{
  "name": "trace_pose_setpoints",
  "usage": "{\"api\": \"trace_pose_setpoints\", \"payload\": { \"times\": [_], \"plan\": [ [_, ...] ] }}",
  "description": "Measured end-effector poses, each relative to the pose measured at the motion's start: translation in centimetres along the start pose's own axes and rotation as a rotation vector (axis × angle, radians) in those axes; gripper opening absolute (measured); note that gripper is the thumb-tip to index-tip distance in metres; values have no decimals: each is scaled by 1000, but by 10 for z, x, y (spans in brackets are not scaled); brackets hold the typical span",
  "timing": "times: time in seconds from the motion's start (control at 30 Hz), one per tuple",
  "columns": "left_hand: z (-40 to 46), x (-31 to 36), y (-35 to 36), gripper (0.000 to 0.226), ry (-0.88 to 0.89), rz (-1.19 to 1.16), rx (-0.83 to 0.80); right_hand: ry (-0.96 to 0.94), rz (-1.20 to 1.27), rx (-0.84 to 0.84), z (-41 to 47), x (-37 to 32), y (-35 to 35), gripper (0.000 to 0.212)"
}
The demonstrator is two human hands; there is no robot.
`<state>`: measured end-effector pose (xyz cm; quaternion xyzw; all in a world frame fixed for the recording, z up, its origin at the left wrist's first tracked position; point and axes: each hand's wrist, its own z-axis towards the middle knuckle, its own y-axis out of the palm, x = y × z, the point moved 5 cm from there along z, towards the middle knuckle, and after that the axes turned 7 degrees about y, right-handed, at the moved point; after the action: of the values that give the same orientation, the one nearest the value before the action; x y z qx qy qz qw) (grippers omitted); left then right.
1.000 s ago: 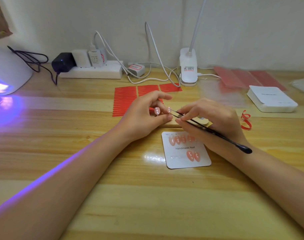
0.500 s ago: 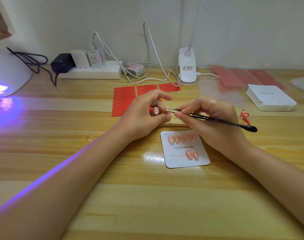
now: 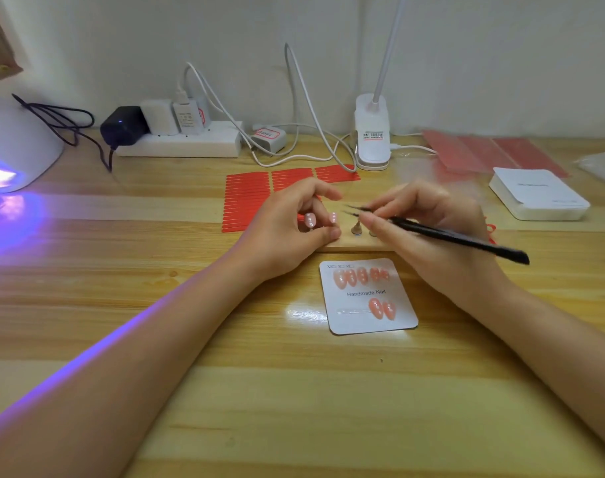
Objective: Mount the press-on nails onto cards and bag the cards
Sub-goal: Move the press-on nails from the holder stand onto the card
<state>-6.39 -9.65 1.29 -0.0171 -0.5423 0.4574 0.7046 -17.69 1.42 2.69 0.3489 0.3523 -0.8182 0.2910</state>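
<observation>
A white card [image 3: 366, 296] printed "Handmade Nail" lies on the table with several pink press-on nails [image 3: 361, 276] stuck to it. Behind it is a wooden nail stand [image 3: 349, 243] with a bare peg [image 3: 355, 229]. Two more pink nails [image 3: 310, 220] sit on pegs inside the curl of my left hand [image 3: 290, 225], whose thumb lies on the stand's left end. My right hand [image 3: 421, 222] pinches black tweezers [image 3: 442, 234]. Their tips point left, just above the bare peg and a little right of the nails. I see nothing between the tips.
Red adhesive strips [image 3: 249, 201] lie behind my left hand. A stack of white cards [image 3: 539, 194] and red sheets [image 3: 483, 153] are at the right. A lit UV lamp [image 3: 14, 146] stands far left, a power strip [image 3: 180, 143] and clip lamp [image 3: 372, 132] along the wall.
The tweezer tips have drawn back to the right, away from the nail by my left fingers. A bare peg now shows between my hands. My left hand has stayed put.
</observation>
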Motion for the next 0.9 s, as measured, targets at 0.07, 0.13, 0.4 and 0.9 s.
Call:
{"api": "trace_pose_setpoints", "payload": {
  "times": [0.07,0.13,0.4,0.9],
  "plan": [
    [0,-1,0,34,-6,-11,1,-107,-131,-39,-4,-4,3,12],
    [0,-2,0,35,-8,-14,0,-207,-203,-56,-6,-8,6,14],
    [0,-1,1,33,6,-9,6,-259,-224,-25,-3,-11,9,17],
    [0,-1,1,34,0,7,2,-141,-245,31,2,-4,12,7]
  ]
}}
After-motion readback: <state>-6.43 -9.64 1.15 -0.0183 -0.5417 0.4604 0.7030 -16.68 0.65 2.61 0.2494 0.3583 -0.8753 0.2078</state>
